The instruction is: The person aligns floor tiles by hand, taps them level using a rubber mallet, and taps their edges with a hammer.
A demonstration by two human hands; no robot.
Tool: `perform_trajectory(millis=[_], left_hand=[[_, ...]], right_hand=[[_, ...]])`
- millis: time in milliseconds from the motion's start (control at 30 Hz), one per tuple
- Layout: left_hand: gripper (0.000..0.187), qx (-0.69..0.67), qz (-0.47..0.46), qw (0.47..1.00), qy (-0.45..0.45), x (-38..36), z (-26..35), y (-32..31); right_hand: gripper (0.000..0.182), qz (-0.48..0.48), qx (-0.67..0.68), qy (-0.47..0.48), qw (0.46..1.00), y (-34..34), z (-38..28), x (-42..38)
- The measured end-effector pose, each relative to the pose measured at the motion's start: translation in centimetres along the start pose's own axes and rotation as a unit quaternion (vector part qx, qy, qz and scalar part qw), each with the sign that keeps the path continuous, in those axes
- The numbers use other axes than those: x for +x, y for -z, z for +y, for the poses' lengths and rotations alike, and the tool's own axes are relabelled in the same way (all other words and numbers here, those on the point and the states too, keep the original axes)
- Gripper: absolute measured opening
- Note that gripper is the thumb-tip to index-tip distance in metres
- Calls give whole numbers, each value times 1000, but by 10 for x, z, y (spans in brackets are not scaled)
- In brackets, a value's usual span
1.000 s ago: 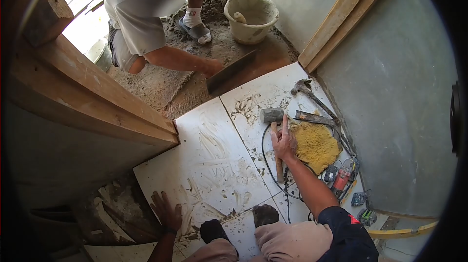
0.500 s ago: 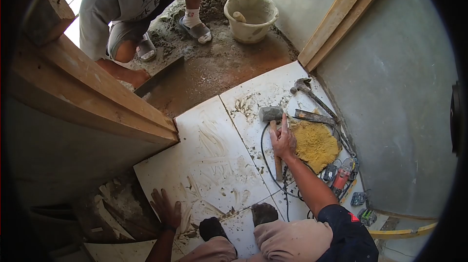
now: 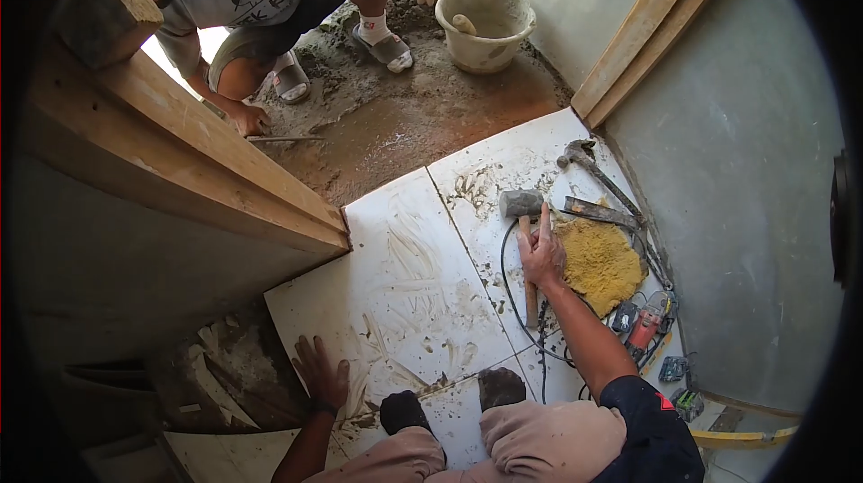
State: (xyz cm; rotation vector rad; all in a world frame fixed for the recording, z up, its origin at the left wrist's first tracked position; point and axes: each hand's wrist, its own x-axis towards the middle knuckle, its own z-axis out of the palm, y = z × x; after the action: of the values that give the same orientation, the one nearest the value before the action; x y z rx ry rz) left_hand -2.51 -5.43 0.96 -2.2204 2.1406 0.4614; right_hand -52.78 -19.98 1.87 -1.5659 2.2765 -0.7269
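Observation:
My left hand (image 3: 320, 371) lies flat with fingers spread at the left edge of a white floor tile (image 3: 387, 258) smeared with mortar. Over the wooden handle of a rubber mallet (image 3: 521, 204) my right hand (image 3: 545, 260) is closed, its index finger stretched towards the grey head. The mallet lies on the tiles. Just right of that hand sits a yellow sponge (image 3: 600, 265). A claw hammer (image 3: 604, 179) and a dark flat metal piece (image 3: 600, 212) lie beyond it. A black cable (image 3: 505, 278) loops around the mallet.
A co-worker's hand (image 3: 251, 120) holds a thin flat tool (image 3: 286, 138) at the wet mortar bed (image 3: 395, 128). A bucket (image 3: 485, 53) stands at the back. A red power tool (image 3: 644, 328) and batteries (image 3: 672, 369) lie by the right wall. Wooden frames (image 3: 207, 137) flank the doorway.
The view has shifted, so the scene sits further right. The co-worker has leaned in, and the tool in their hand has turned from tilted up to nearly flat. My hands stay in place.

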Motion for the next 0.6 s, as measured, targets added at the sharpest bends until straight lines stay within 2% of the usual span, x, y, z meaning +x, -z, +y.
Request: perform_trajectory(millis=[333,533,600], left_hand=[[92,-26,3,1000,15,12,5,8],[91,-15,-1,999,-29,18,7,1],[90,-7,21,1000,-10,18,3,-5]], right_hand=[[86,4,2,-4,1000,-3,-1,1],[87,-10,5,-27,1000,4,-4,1],[88,21,-27,-4,999,-8,8,2]])
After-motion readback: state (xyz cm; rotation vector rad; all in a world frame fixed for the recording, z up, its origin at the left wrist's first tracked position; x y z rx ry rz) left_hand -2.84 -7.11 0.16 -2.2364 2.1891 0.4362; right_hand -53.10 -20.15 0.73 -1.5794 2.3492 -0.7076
